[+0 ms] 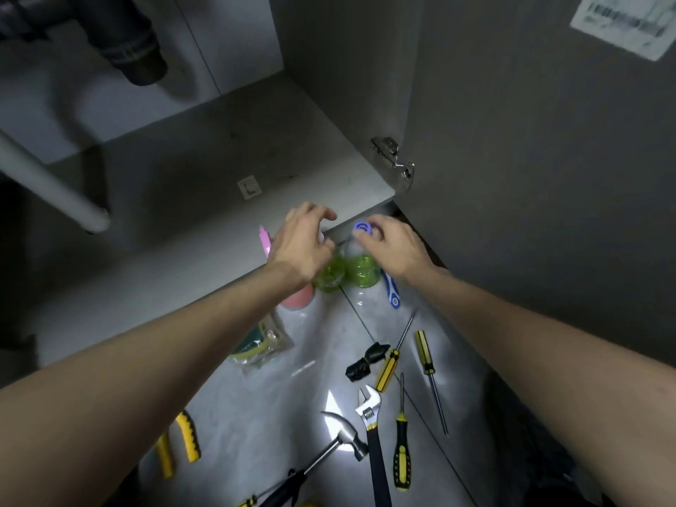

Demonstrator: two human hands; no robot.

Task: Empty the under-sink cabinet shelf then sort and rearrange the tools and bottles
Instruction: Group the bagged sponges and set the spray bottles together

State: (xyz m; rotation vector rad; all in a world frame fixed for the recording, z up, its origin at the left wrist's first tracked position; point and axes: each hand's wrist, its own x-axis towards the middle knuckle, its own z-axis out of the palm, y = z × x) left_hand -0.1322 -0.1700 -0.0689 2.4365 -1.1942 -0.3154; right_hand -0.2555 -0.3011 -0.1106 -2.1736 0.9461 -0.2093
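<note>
Currently, you are reaching both arms forward over the tiled floor (256, 415) toward the front edge of the cabinet shelf (205, 199). Your left hand (301, 243) is hovering with its fingers curled over the top of a green bottle (331, 274); whether it is actually gripping the bottle cannot be told from this view. Your right hand (393, 248) is lying over a second green bottle (362, 272) with a blue cap (362, 228), fingers bent near the cap; whether it is holding it cannot be told either. The two green bottles are standing side by side, touching or nearly so, just in front of the shelf edge. A pink bottle (296, 298) is sitting partly under your left wrist. A blue-handled tool (391, 290) is lying just right of the bottles.

On the floor nearer to you, the tools are lying spread out: a packet of sponges (261, 347), a black crumpled piece (365, 362), three yellow-and-black screwdrivers (389, 367) (426, 356) (401, 451), an adjustable wrench (371, 422), a hammer (344, 439), and yellow-handled pliers (179, 444). The wrench is lying between the hammer and one screwdriver. A drain pipe (124, 42) is hanging above the shelf.
</note>
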